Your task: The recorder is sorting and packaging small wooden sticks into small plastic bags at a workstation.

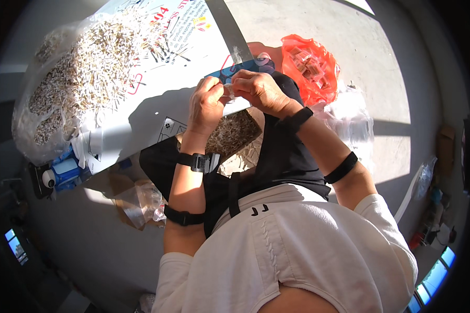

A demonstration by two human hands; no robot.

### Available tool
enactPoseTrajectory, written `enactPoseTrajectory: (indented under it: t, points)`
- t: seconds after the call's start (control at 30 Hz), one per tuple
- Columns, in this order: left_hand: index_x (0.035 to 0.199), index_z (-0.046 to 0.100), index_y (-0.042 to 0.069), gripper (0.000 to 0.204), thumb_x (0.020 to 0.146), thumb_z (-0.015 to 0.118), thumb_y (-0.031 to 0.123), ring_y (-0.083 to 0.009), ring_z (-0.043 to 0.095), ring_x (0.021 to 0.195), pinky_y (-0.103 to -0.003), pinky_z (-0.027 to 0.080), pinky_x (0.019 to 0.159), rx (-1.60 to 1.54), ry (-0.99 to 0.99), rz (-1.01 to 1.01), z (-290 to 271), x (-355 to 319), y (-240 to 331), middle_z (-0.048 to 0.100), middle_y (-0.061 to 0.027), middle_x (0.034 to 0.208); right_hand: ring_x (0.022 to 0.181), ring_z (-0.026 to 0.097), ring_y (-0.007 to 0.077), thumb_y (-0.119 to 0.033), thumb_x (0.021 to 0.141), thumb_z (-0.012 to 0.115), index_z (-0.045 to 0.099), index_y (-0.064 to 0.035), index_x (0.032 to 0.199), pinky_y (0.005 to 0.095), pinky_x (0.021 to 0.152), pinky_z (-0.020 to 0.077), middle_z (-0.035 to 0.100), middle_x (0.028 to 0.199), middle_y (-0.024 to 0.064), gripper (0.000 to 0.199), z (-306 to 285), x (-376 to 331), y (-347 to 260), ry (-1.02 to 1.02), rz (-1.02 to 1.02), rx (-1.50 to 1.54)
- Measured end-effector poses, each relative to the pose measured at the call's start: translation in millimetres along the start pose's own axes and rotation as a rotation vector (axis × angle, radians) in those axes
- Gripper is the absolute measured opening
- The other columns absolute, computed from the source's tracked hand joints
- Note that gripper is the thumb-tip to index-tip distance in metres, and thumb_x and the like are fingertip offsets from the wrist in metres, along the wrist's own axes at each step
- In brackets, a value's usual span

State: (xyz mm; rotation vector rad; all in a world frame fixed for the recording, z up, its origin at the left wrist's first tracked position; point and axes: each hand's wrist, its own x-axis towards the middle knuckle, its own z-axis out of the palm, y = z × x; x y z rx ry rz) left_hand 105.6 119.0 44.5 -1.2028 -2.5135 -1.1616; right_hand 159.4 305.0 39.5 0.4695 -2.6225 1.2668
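My left hand (207, 103) and my right hand (261, 92) meet at the table's near edge, fingers pinched together. Between their fingertips is a small clear plastic bag (228, 94), mostly covered by the fingers; its contents cannot be made out. Just below the hands, an open box (235, 133) full of small pale sticklike pieces sits near my lap. A big clear plastic bag (28, 122) lies on the left of the table, with a large heap of similar small pieces (96, 65) spilling out of it.
The table (156, 112) has a white printed covering. On its left edge sits a blue-and-white object (65, 172). To the right, a red plastic bag (329, 86) holds several small packets, with clear plastic bags (350, 117) beside it. A cardboard box (125, 201) with clear plastic stands below the table.
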Motion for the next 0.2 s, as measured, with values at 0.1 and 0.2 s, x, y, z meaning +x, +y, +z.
enactPoseTrajectory:
  t: [0.1, 0.2]
  points:
    - [0.08, 0.063, 0.0, 0.019, 0.064, 0.071, -0.008, -0.0289, 0.062, 0.086, -0.036, 0.052, 0.073, 0.046, -0.018, 0.07, -0.9, 6.7, -6.0, 0.062, -0.0097, 0.093, 0.091, 0.064, 0.0295, -0.008, 0.076, 0.069, 0.064, -0.006, 0.084, 0.0374, 0.074, 0.0526, 0.065, 0.091, 0.0073, 0.009, -1.3, 2.6, -1.0, 0.057, -0.108, -0.099]
    - [0.078, 0.063, 0.0, 0.015, 0.066, 0.069, -0.007, -0.0281, 0.06, 0.092, -0.036, 0.051, 0.077, -0.015, -0.138, 0.087, -0.8, 7.4, -15.7, 0.064, -0.0091, 0.095, 0.096, 0.062, 0.0279, -0.008, 0.077, 0.068, 0.063, -0.0076, 0.083, 0.0357, 0.075, 0.0523, 0.065, 0.091, 0.0068, 0.008, -2.1, 4.5, -1.2, 0.029, -0.112, -0.174]
